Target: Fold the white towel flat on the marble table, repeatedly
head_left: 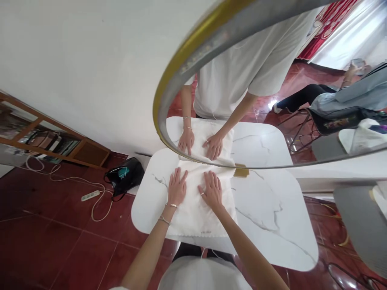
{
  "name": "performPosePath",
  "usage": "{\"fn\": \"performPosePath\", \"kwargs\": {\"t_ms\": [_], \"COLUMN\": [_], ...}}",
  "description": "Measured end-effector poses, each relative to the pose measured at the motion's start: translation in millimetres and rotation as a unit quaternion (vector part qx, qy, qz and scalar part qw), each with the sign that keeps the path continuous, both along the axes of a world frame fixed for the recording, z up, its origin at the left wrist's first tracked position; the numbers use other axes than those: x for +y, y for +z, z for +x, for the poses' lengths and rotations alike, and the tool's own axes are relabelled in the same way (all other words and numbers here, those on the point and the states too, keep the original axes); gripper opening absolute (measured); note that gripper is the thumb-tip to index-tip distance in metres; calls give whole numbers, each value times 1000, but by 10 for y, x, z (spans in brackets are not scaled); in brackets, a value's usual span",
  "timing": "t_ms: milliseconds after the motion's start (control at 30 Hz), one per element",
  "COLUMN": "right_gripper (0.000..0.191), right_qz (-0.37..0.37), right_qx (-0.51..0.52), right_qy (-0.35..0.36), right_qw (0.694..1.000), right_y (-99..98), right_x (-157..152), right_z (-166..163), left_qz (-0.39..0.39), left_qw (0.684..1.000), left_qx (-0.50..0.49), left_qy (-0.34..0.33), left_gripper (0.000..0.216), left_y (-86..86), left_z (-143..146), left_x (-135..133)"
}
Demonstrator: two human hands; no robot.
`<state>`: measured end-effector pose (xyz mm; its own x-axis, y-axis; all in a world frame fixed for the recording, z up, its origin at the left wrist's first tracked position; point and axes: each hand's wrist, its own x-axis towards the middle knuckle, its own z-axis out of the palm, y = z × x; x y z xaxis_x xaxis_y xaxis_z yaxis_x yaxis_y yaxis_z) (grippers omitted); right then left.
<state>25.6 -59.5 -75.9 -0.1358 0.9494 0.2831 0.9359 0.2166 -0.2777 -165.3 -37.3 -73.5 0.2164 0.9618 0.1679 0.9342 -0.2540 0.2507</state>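
Left hand [176, 187] flat on white cloth [193, 209], fingers spread | right hand [211, 190] likewise, just beside | cloth on marble counter [266, 217] against gold-rimmed mirror [169, 72]

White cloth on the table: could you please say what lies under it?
The white cloth rests on a white veined marble tabletop, visible beside it. Left hand and right hand lie flat on top. Anything between is covered.
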Motion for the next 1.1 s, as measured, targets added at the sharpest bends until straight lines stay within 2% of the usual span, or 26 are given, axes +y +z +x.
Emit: {"fn": "performPosePath", "kwargs": {"t_ms": [133,267,367,567,667,767,867,967,1100], "right_gripper": [70,67,66,64,64,60,58,62,92], "right_qz": [-2,7,-8,-115,-123,-96,-69,-91,-164], "right_qx": [2,6,-7,-46,-44,-40,-23,-3,4], "right_qy": [40,0,-11,-12,13,95,191,279,381], "right_qw": [999,1000,1000,992,991,990,979,956,910], "right_y": [-6,-54,-87,-86,-57,-15,54,155,259], "right_x": [234,509,726,1191,1337,1286,953,346,-577], "right_z": [-390,-676,-827,-1125,-1306,-1492,-1614,-1572,-1240], "left_qz": [-16,-30,-8,1,6,12,26,52,68], "left_qw": [998,994,995,994,991,983,973,961,952], "left_qx": [-32,-54,-52,-57,-49,-45,-50,-42,-18], "left_qy": [47,88,84,91,127,176,226,269,297], "left_gripper": [55,53,49,47,47,49,50,50,54], "left_y": [-13,6,9,20,33,23,6,2,15], "left_z": [-154,-61,-101,-438,-654,-892,-1081,-1136,-986], "left_x": [223,560,791,1171,1224,1031,540,-155,-999]}}
